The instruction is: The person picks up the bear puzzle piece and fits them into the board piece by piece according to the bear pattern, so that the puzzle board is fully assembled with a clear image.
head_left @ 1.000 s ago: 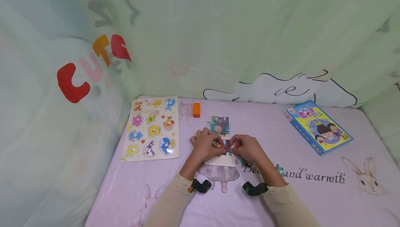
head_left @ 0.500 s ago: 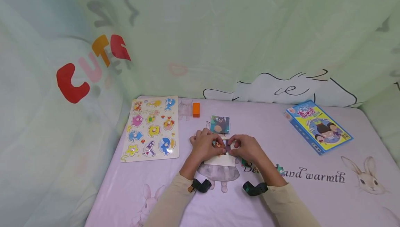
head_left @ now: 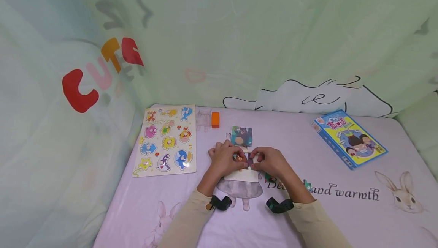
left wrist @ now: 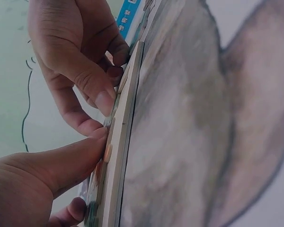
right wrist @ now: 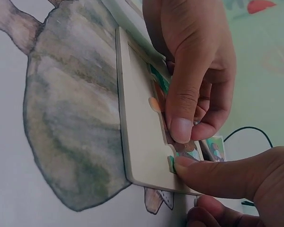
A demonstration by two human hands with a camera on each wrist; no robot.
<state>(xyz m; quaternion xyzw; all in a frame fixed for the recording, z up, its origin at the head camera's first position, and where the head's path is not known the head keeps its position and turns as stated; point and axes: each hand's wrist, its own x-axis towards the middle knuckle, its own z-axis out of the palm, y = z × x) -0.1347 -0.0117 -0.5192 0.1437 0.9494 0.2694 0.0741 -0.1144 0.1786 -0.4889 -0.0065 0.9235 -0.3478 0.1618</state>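
Observation:
A small cream jigsaw tray (head_left: pixel 241 176) lies in front of the person, with both hands over its recess. My left hand (head_left: pixel 224 158) holds a brown bear jigsaw piece (head_left: pixel 239 157) between thumb and index finger, pressed to the tray. From the other side, my right hand (head_left: pixel 273 160) pinches a jigsaw piece with green on its edge (right wrist: pixel 171 164), the thumb on top. Thumb tips and index fingers nearly meet at the seam, as the left wrist view shows. Much of the puzzle picture is hidden under the fingers. Beyond the tray sits a bear picture square (head_left: pixel 241 136).
Loose green jigsaw pieces (head_left: pixel 307 185) lie by the right forearm, one partly hidden. At left is a sea-animal peg puzzle board (head_left: pixel 193 145), with an orange block (head_left: pixel 215 120) near its top corner. A blue-and-yellow game box (head_left: pixel 350 139) lies at right. Curtains close off the back and left.
The right fingertips have shifted slightly toward the left hand and lower over the tray. The left hand holds its place, and everything else stays put.

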